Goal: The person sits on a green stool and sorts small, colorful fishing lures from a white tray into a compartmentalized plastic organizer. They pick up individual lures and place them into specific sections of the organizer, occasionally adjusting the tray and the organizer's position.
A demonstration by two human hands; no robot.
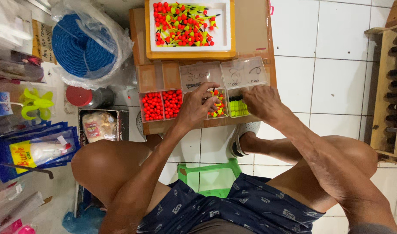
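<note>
A clear plastic compartment box [159, 78] lies on a low wooden board. Its left cells hold red beads [161, 105], a middle cell holds small red-and-yellow floats [219, 108], and a right cell holds yellow-green tubes [237, 107]. My left hand [197, 105] rests over the middle cells, fingers curled and pinching at the float cell; what it grips is hidden. My right hand [263, 102] sits over the yellow-green tube cell, fingertips down in it. Beyond the box, a white foam tray [222, 26] in an orange frame holds many finished red and yellow floats.
A blue rope coil [79, 45] in clear plastic and a red-lidded jar [79, 96] stand at the left, with packets in blue bags [31, 151] below. A green stool [211, 177] is under me. A wooden rack [387, 86] lines the right edge.
</note>
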